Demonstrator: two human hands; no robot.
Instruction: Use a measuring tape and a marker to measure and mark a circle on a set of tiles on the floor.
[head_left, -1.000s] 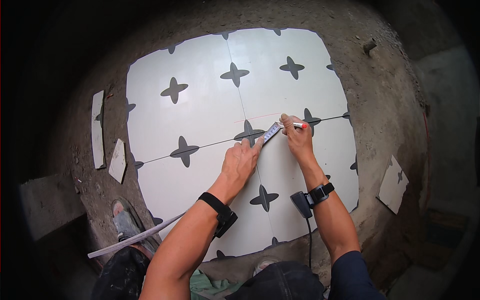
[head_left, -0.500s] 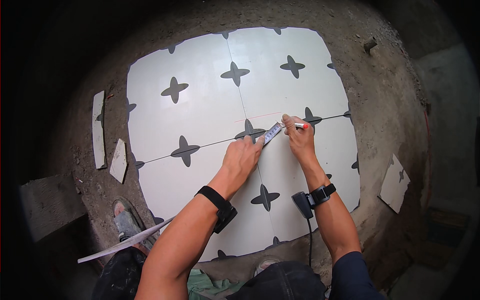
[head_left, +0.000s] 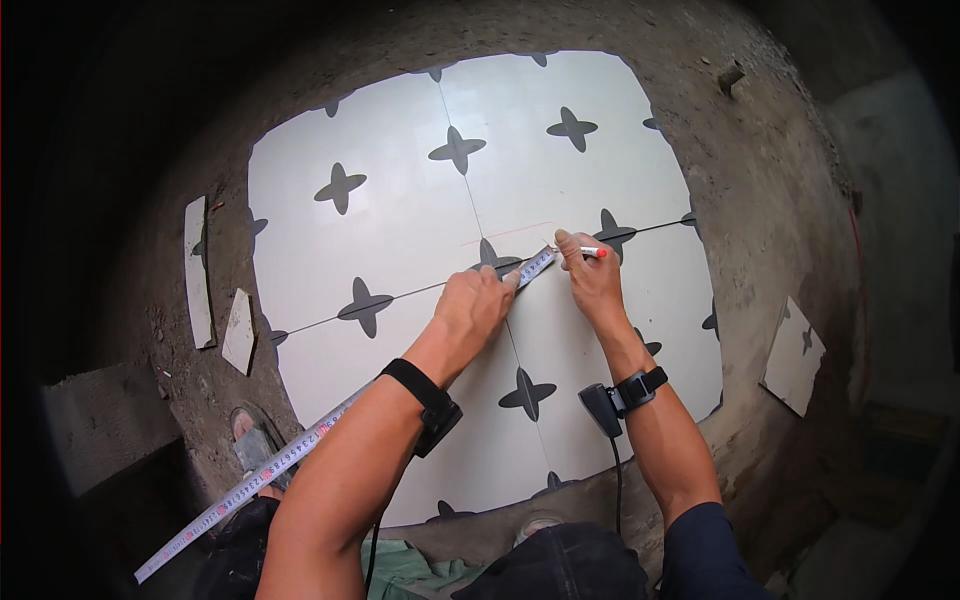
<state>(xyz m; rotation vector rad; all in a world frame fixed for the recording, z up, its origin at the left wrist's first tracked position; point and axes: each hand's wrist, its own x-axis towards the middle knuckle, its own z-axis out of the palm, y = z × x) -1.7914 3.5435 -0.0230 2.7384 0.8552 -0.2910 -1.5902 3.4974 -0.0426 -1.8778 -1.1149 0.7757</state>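
Several large white tiles (head_left: pixel 390 240) with dark four-petal motifs lie edge to edge in front of me. Near the middle joint, my left hand (head_left: pixel 472 308) presses a tape measure's blade (head_left: pixel 240 492) against the tiles. Its end sticks out past my fingers toward my right hand, and the rest runs under my left forearm to the lower left. My right hand (head_left: pixel 594 285) grips a white marker (head_left: pixel 588 252) with a red end, close to the blade's tip. The marker's writing point is too small to make out. A thin red line (head_left: pixel 508 233) crosses the joint just beyond.
A long cut tile strip (head_left: pixel 198 275) and a small offcut (head_left: pixel 238 333) lie on the rough ground to the left. Another broken tile piece (head_left: pixel 794 358) lies at the right. A short pipe stub (head_left: pixel 731 77) stands at the far right.
The trailing length of tape has twisted so its printed face now shows, and it reaches further to the lower left. Both hands keep their grips with only slight movement; the view has shifted a little.
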